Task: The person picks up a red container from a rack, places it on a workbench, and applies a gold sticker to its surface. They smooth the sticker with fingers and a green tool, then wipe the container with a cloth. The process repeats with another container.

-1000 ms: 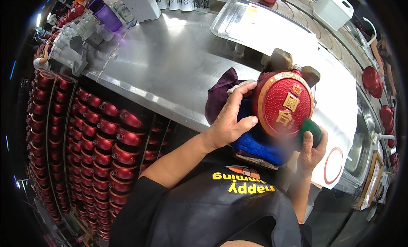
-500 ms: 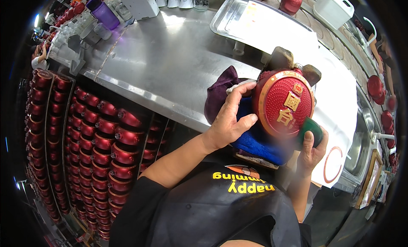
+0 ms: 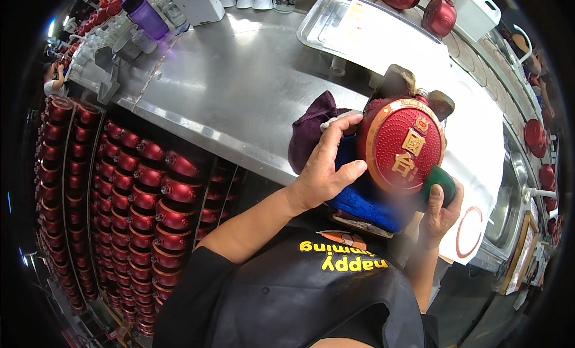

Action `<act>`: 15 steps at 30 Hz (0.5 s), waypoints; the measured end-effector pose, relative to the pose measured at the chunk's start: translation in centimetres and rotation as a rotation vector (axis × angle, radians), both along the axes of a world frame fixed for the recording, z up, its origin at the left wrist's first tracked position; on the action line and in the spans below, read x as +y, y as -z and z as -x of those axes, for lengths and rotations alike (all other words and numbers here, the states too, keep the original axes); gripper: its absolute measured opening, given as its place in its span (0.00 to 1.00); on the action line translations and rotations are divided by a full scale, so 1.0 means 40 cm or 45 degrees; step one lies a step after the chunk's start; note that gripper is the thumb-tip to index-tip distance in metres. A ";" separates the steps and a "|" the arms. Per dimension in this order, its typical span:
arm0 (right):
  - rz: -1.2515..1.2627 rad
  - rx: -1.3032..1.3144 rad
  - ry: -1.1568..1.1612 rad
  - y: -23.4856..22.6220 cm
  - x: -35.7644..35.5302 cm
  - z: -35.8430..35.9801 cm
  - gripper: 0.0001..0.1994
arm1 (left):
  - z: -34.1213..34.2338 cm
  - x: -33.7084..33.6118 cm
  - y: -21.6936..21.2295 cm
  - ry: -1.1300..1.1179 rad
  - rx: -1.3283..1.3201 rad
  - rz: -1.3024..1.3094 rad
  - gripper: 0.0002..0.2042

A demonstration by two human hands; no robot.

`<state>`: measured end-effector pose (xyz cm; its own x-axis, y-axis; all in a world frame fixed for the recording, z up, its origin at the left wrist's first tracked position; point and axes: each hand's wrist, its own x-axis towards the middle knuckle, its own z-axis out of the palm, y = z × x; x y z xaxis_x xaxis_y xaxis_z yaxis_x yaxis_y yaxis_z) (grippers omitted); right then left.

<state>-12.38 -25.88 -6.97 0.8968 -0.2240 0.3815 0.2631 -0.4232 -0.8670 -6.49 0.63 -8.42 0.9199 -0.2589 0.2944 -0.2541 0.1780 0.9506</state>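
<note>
A round, flat red bottle with raised gold characters and an orange rim leans face-up, its neck between two dark stained blocks. Beneath it lies a blue cloth. My left hand is at the bottle's left side, thumb and forefinger stretched apart, fingertips at its edge; whether they press on it I cannot tell. Between the thumb and fingers of my right hand is a flat green scraper, its edge against the bottle's lower right rim. A purple cloth is bunched beyond my left hand.
Racks of red bottles stand below the steel table at left. A metal tray and white paper sheet lie beyond and right. More red bottles sit on a conveyor; a sink is at right.
The red bottles on the far conveyor have shifted to the right and down along its curve. My hands, the scraper and the bottle between them have hardly moved.
</note>
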 end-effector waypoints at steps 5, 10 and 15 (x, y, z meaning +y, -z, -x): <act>-0.022 0.006 -0.009 -0.001 -0.001 0.000 0.16 | -0.003 0.000 0.003 0.029 0.023 0.066 0.34; -0.048 0.011 -0.008 -0.001 -0.001 -0.001 0.15 | -0.003 -0.001 0.002 0.030 0.033 0.066 0.34; -0.049 0.021 -0.019 -0.002 -0.002 0.000 0.15 | -0.005 -0.001 0.004 0.046 0.064 0.109 0.33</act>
<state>-12.40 -25.94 -6.89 0.9062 -0.2246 0.3583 0.2551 -0.3854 -0.8868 -6.29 0.58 -8.58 0.9246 -0.2683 0.2704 -0.1982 0.2673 0.9430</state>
